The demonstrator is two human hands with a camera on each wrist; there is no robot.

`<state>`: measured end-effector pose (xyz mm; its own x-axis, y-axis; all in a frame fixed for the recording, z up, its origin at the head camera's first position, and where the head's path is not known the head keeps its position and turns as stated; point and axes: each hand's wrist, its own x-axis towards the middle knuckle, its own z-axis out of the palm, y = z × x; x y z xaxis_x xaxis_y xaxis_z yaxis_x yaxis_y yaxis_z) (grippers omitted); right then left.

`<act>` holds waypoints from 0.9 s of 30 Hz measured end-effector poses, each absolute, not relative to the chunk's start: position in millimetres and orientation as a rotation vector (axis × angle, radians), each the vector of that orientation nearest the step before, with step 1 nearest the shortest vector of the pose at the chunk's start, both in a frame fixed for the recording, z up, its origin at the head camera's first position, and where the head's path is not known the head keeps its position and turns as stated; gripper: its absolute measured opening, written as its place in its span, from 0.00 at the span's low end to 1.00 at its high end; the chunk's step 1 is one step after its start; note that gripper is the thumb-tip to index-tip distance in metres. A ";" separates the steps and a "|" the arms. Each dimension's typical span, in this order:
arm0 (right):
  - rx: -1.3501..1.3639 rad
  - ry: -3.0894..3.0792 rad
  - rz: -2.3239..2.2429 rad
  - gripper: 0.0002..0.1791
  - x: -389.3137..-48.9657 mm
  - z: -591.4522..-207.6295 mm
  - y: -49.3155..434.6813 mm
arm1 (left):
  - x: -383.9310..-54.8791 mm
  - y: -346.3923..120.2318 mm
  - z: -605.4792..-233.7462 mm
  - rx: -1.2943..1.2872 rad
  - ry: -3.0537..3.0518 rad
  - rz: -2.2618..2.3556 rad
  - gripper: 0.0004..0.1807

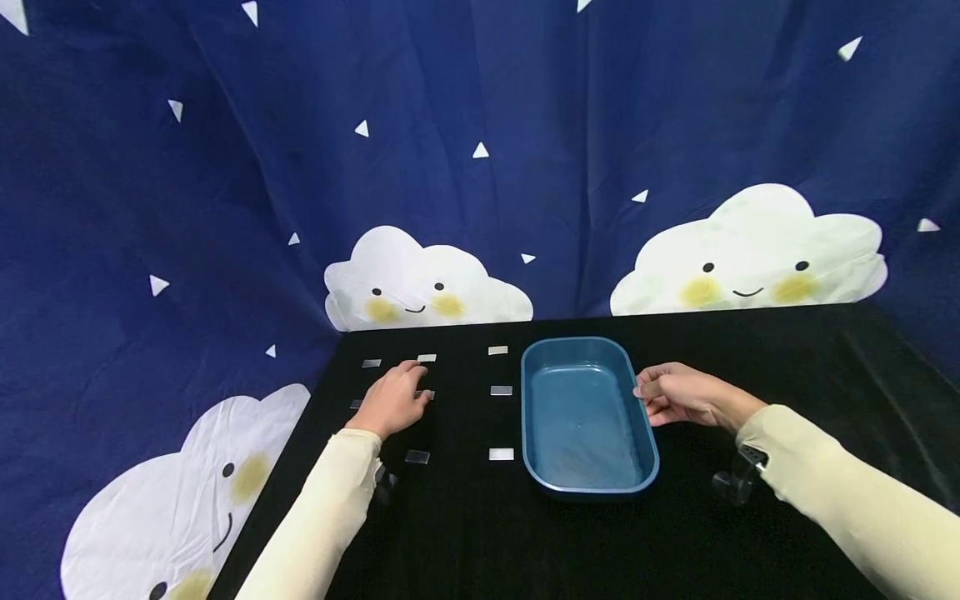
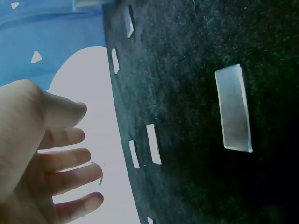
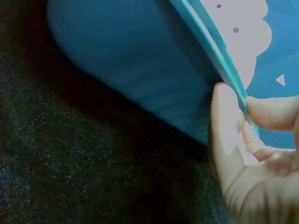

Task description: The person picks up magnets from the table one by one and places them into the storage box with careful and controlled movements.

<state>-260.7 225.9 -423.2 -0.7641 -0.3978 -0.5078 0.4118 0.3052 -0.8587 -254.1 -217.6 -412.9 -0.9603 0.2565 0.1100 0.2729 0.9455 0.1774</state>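
Observation:
My right hand (image 1: 682, 396) pinches the right rim of a blue plastic tub (image 1: 581, 425), its thumb and fingers on either side of the edge in the right wrist view. The tub sits upright with nothing inside. On the left, my left hand (image 1: 392, 402) hovers over several small, flat, clear rectangular plates, its fingers loosely extended and holding nothing. One plate (image 1: 427, 358) lies just past its fingertips, and another is partly hidden by the fingers. Nearer to me lies a further plate (image 1: 417, 457), seen large in the left wrist view as a glassy rectangle (image 2: 233, 109).
Between the left hand and the tub, a column of similar plates includes a far one (image 1: 498, 350), a middle one (image 1: 501, 390) and a near one (image 1: 501, 454). Black cloth (image 1: 465, 533) covers the table. A blue curtain (image 1: 450, 75) with clouds hangs behind.

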 end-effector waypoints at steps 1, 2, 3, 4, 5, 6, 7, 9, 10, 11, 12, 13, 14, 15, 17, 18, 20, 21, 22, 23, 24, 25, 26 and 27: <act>0.008 1.909 -1.534 0.03 -261.6 -423.3 224.3 | -256.6 -216.9 -412.6 -0.409 -3.011 -0.293 0.22; 0.004 1.916 -1.535 0.03 -262.2 -423.6 222.8 | -259.1 -215.8 -412.7 -0.402 -3.010 -0.291 0.22; 0.000 1.921 -1.535 0.04 -262.4 -424.0 221.8 | -261.3 -214.2 -413.1 -0.395 -3.012 -0.292 0.22; 0.002 1.923 -1.537 0.03 -262.4 -424.6 221.0 | -263.6 -212.3 -414.1 -0.387 -3.012 -0.294 0.21; 0.002 1.919 -1.539 0.03 -262.0 -425.4 220.5 | -265.9 -210.3 -415.5 -0.385 -3.010 -0.289 0.21; 0.011 1.913 -1.544 0.03 -261.3 -426.5 220.0 | -268.3 -208.0 -417.4 -0.381 -3.014 -0.277 0.21; 0.009 1.909 -1.545 0.03 -260.5 -427.2 219.9 | -271.0 -205.5 -419.2 -0.380 -3.014 -0.269 0.20; 0.007 1.905 -1.551 0.03 -259.4 -428.4 220.2 | -277.6 -200.0 -422.6 -0.384 -3.006 -0.254 0.19; 0.004 1.905 -1.555 0.02 -259.1 -428.6 220.2 | -281.4 -197.1 -423.9 -0.387 -2.998 -0.250 0.18; 0.000 1.903 -1.558 0.02 -259.2 -428.5 220.2 | -285.4 -194.4 -424.8 -0.388 -2.993 -0.249 0.17; -0.004 1.906 -1.562 0.02 -259.5 -427.9 220.0 | -289.5 -191.7 -425.4 -0.387 -2.985 -0.249 0.16; -0.004 1.907 -1.564 0.02 -258.9 -428.4 220.2 | -292.4 -189.1 -427.5 -0.385 -2.978 -0.254 0.15; -0.006 1.907 -1.565 0.02 -258.6 -428.6 220.2 | -295.4 -186.7 -429.5 -0.375 -2.979 -0.261 0.15; -0.007 1.907 -1.566 0.03 -258.4 -428.7 220.1 | -297.9 -184.6 -431.0 -0.361 -2.984 -0.269 0.14; -0.012 1.902 -1.569 0.03 -260.1 -427.8 220.4 | -304.5 -180.7 -432.9 -0.326 -2.992 -0.282 0.13; -0.015 1.897 -1.573 0.03 -261.1 -427.6 220.6 | -307.5 -179.1 -433.6 -0.306 -2.999 -0.293 0.13; -0.019 1.881 -1.583 0.04 -262.8 -427.9 221.0 | -312.8 -176.0 -435.4 -0.270 -3.005 -0.322 0.13; -0.022 1.871 -1.590 0.04 -263.4 -428.3 221.5 | -315.0 -174.6 -436.4 -0.259 -3.001 -0.336 0.13; -0.023 1.860 -1.598 0.03 -263.9 -429.1 222.0 | -317.4 -173.3 -438.0 -0.252 -2.996 -0.346 0.12; -0.017 1.847 -1.604 0.03 -264.2 -430.0 222.6 | -319.4 -171.9 -439.7 -0.248 -2.993 -0.366 0.12; -0.012 1.835 -1.607 0.03 -264.2 -430.9 223.2 | -321.4 -170.5 -441.5 -0.248 -2.990 -0.378 0.12; -0.013 1.823 -1.607 0.03 -263.9 -431.6 223.9 | -323.2 -169.2 -443.5 -0.249 -2.991 -0.389 0.12; -0.014 1.814 -1.608 0.03 -263.6 -432.2 224.4 | -324.9 -168.0 -445.4 -0.251 -2.993 -0.403 0.12; -0.020 1.810 -1.607 0.03 -263.3 -432.7 224.9 | -326.5 -166.8 -447.1 -0.249 -2.995 -0.417 0.12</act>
